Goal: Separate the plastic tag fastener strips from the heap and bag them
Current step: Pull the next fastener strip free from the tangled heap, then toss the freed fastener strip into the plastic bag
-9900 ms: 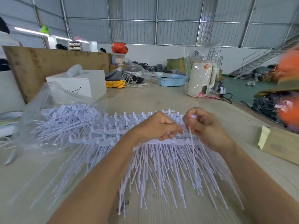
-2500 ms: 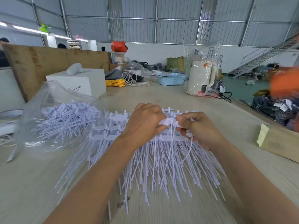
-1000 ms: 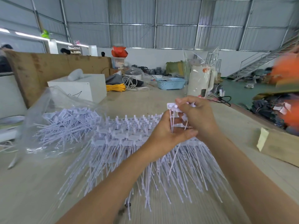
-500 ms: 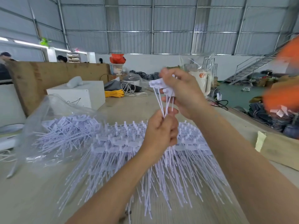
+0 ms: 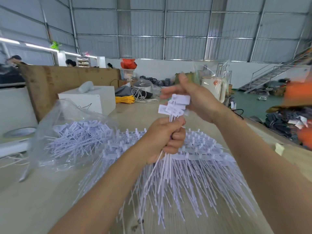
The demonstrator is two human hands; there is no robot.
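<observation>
Separating step: the left hand (image 5: 166,139) fists the bundle's stems, the right hand (image 5: 194,100) pinches its tag heads (image 5: 175,105) above the heap (image 5: 185,166). Next, I judge, carry them to the clear bag (image 5: 67,132) at nine o'clock.

a: even, fairly bright daylight all over; long light strips (image 5: 33,46) at ten o'clock are blown out to white.
b: shadows?
a: soft and faint on the table (image 5: 42,200), only a dim patch under the heap of fastener strips (image 5: 194,174) toward six o'clock.
b: sharpness?
a: soft throughout. an orange shape (image 5: 298,95) at three o'clock is smeared by motion blur; the strip tips toward five o'clock streak too.
b: distortion?
a: strong wide-angle bending: the roof beams (image 5: 74,27) lean and curve toward eleven and one o'clock. the clear bag (image 5: 50,125) at nine o'clock shows pale glare.
</observation>
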